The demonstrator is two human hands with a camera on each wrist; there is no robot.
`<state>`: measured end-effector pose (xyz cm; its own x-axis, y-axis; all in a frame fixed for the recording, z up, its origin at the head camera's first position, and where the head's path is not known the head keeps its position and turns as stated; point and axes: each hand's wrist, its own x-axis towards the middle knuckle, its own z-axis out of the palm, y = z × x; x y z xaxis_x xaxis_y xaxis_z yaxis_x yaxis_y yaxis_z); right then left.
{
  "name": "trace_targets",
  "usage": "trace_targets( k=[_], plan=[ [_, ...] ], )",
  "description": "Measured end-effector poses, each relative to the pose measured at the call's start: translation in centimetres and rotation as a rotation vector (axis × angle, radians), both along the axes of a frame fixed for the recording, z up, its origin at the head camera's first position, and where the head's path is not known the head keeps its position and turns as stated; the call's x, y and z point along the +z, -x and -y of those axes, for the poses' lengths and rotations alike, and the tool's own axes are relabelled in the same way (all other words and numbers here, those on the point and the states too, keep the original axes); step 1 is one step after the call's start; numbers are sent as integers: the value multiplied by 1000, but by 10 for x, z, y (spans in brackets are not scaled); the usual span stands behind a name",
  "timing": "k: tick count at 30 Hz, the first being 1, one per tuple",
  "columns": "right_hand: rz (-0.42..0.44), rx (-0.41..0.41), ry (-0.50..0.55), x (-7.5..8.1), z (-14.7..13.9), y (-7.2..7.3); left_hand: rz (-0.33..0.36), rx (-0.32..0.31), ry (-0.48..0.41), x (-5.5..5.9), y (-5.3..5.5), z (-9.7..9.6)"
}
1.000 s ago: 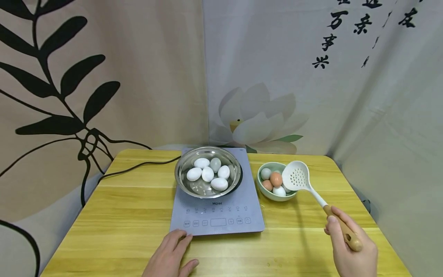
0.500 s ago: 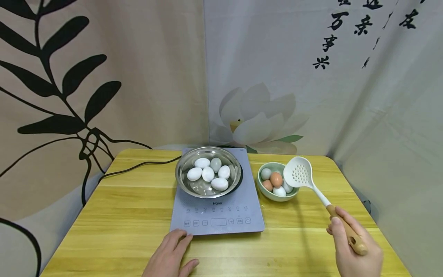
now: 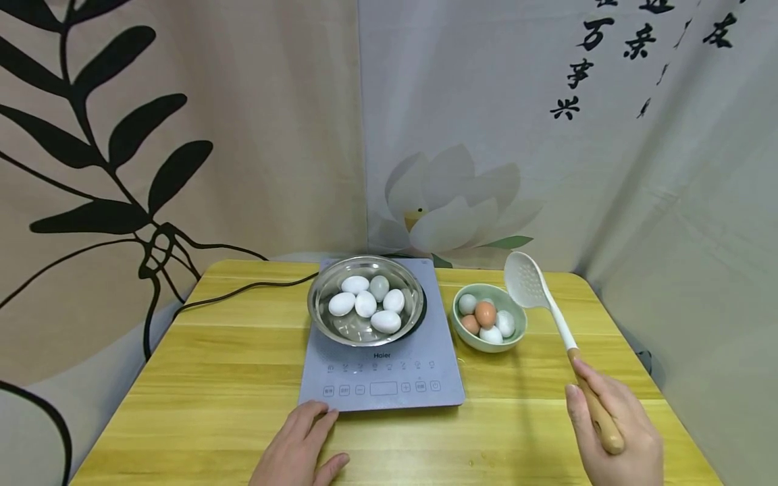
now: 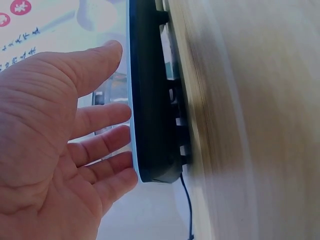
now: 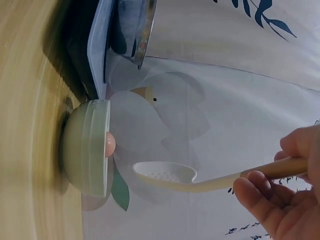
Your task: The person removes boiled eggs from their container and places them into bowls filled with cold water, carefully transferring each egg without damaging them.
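Note:
In the head view my right hand (image 3: 620, 432) grips the wooden handle of a white slotted spoon (image 3: 526, 280). The spoon's bowl is raised, beside and above the right rim of a green bowl (image 3: 486, 345). Brown, white and pale eggs (image 3: 485, 314) fill that bowl. The right wrist view shows the spoon (image 5: 167, 172) with no egg in it, apart from the bowl (image 5: 82, 150). My left hand (image 3: 298, 449) touches the front left corner of an induction cooker (image 3: 381, 371), fingers extended. On the cooker stands a steel pan (image 3: 322, 324) with several white eggs (image 3: 366, 305) and a greyish one.
The wooden table (image 3: 213, 378) carries everything. A black cord (image 3: 261, 286) leads from the cooker's back left over the table's left edge. Printed curtains (image 3: 462, 101) hang behind and at the sides. Small wet drops (image 3: 471, 464) dot the table front.
The slotted spoon has risen and turned, moving right and away from over the green bowl, uncovering its eggs. The right hand's hold on the handle has shifted. The left hand stays put.

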<state>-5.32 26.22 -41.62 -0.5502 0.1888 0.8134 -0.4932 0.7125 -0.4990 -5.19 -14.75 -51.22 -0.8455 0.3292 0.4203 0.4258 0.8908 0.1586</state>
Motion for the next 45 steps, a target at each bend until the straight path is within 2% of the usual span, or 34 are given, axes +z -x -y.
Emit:
trace_targets(
  k=[2, 5, 8, 10, 14, 15, 17, 22, 29, 35, 45],
  plan=[
    [-42, 39, 14, 3, 3, 0, -4, 0, -1, 0, 0, 0],
    [-43, 80, 58, 12, 12, -3, -3, 4, -1, 1, 0, 0],
    [-36, 178, 44, 24, 21, -3, 11, 12, -3, 2, -1, 0],
    [-51, 302, -19, 31, 28, 1, 31, 18, -8, 3, -1, 0],
    [-150, 595, -223, 45, 42, 19, 41, 14, -7, 1, -1, 0],
    [-171, 649, -277, 48, 46, 24, 40, 12, -8, 1, -1, 0],
    [-207, 707, -386, 54, 51, 31, 31, 5, -7, -1, 0, 0],
    [-246, 738, -570, 62, 55, 42, 42, 7, -15, -1, 0, 0],
    [-204, 778, -644, 69, 49, 55, 35, 7, -14, 0, 0, 0],
    [-149, 812, -601, 66, 45, 65, 8, -4, -7, 0, 0, 1],
    [-133, 890, -461, 49, 53, 74, 30, 3, -3, 1, 0, 0]
  ],
)
